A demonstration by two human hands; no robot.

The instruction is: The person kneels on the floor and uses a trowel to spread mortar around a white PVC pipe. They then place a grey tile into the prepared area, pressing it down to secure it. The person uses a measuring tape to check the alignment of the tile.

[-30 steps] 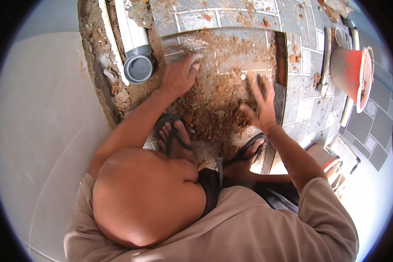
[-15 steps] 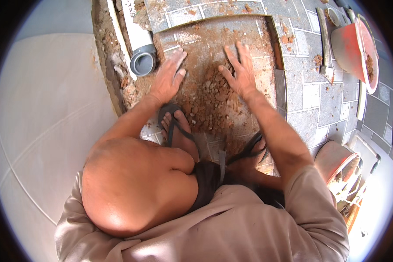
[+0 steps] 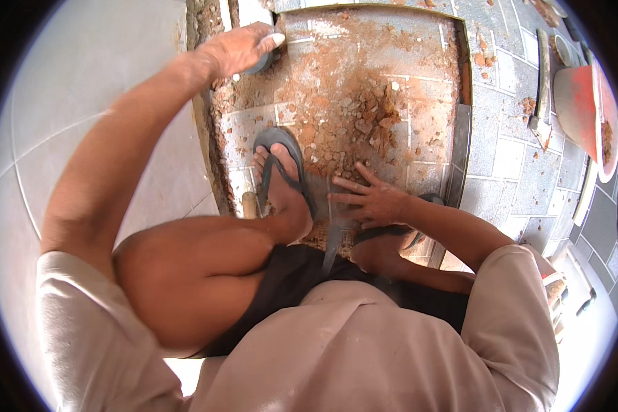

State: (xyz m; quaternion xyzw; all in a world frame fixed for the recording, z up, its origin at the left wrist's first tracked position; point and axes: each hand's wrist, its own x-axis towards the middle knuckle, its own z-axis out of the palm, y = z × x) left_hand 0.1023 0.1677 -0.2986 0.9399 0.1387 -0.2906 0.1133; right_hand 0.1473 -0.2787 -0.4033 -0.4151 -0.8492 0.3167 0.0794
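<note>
My left hand [image 3: 239,49] is at the upper left, over a grey pipe elbow [image 3: 261,64] at the end of a white pipe [image 3: 255,14]. Its thumb and fingers are drawn together around a whitish spot too small to make out; whether they touch the pipe is unclear. Low over the recessed paved patch, my right hand [image 3: 372,200] is open, fingers spread and pointing left, with nothing in it. Just beyond it lies a heap of reddish soil and stone rubble [image 3: 374,117]. My feet, in dark flip-flops [image 3: 281,141], stand at the near side of the patch.
A raised metal edging [image 3: 458,147] bounds the patch on the right. Past it, a hammer-like tool [image 3: 542,103] lies on grey paving beside a tipped red bucket [image 3: 577,103]. A wooden handle [image 3: 249,204] is by my left foot. Large pale tiles [image 3: 117,62] cover the left.
My left hand has lifted from the rubble patch and moved up and left over the pipe elbow. My right hand has drawn back toward me. The rubble heap shows more fully, and my view has shifted.
</note>
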